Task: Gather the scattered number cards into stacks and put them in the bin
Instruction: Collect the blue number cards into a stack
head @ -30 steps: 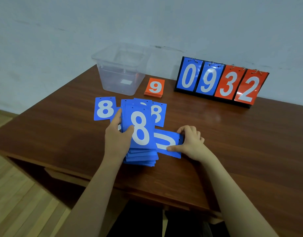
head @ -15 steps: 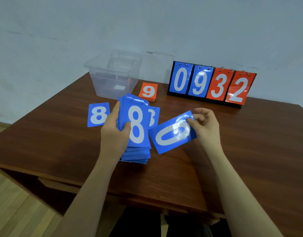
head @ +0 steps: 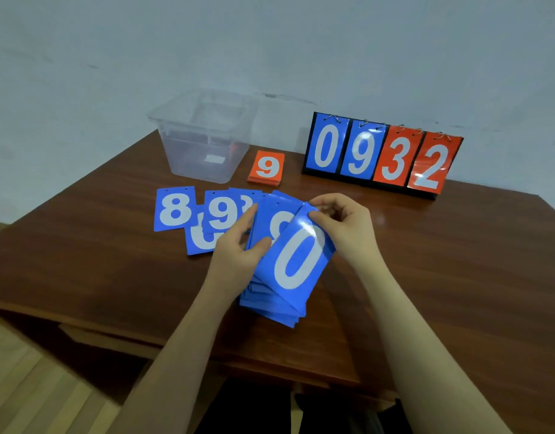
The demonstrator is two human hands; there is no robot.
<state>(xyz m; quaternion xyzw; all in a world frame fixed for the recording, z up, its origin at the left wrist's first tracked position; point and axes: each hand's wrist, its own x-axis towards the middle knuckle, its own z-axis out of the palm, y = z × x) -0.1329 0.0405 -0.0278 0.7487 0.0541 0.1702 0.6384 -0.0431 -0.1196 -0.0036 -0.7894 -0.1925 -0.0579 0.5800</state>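
Blue 0 card (head: 296, 261) between both hands, atop blue stack (head: 270, 305)

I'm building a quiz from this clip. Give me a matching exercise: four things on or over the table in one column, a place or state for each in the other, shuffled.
1. blue 0 card
2. orange stack
3. blue 8 card
4. bin

A. lies flat, far left of the loose cards
B. no cards visible inside
C. pinched by the right hand over the blue stack
D. between bin and scoreboard

1-C, 2-D, 3-A, 4-B
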